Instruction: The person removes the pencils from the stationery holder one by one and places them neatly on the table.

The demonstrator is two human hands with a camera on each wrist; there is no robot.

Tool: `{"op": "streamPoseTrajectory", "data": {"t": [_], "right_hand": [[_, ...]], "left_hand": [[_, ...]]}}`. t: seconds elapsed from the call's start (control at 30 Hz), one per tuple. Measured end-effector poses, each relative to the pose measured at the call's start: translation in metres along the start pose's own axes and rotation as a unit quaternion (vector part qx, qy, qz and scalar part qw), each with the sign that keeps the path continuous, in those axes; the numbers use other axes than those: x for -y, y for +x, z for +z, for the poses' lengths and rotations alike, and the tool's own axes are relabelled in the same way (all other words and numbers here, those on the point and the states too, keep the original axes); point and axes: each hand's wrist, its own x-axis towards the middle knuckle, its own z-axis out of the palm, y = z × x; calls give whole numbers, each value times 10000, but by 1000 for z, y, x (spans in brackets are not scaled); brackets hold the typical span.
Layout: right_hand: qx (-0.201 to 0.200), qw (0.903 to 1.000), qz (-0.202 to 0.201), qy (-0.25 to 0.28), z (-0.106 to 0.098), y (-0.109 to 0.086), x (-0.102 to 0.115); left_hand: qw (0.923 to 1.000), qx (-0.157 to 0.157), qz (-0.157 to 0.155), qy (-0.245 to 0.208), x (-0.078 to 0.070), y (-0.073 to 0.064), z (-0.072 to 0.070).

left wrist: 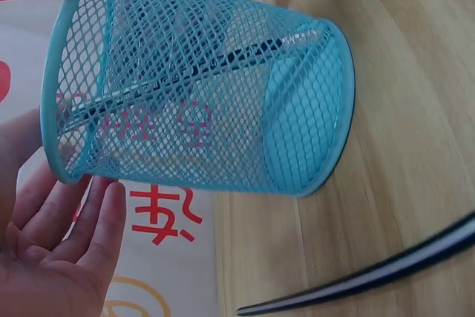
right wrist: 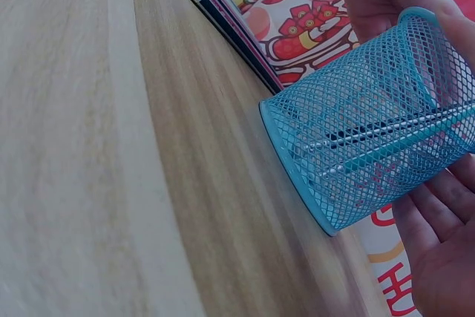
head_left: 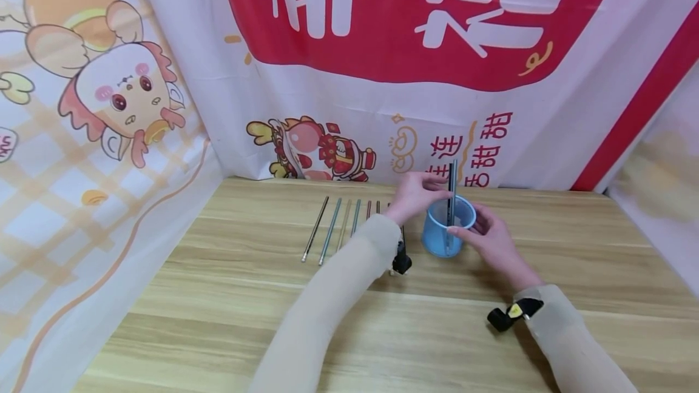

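Observation:
A light-blue mesh pencil cup (head_left: 434, 239) stands upright on the wooden table. My right hand (head_left: 496, 246) grips its right side, with the thumb over the rim and the fingers behind the wall. Two pencils, a black pencil (head_left: 450, 206) and a grey-teal pencil (head_left: 455, 176), stand in the cup, their upper parts above the rim. Just over the opening, my left hand (head_left: 413, 196) pinches the black pencil between thumb and fingers. Through the mesh, the pencils' eraser ends show near the bottom in the right wrist view.
Left of the cup, several pencils lie side by side on the table (head_left: 229, 284), among them a black pencil (head_left: 315, 229) and a teal pencil (head_left: 330, 232). My left forearm covers part of the row. A printed cloth (head_left: 338, 102) hangs behind the table.

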Motion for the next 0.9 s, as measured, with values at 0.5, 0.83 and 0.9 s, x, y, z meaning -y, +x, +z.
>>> {"op": "streamPoseTrajectory", "data": {"t": [0.5,0.83,0.9], "right_hand": [[52,9999,96,-58,-1,0,-1],[15,10000,58,-20,0,1,-3],[25,10000,35,-4,-1,1,-3]], "left_hand": [[9999,-134,-37,-35,3,1,8],[9995,-289,-6,-100,3,2,8],[9993,-341,23,-140,3,2,8]]}}
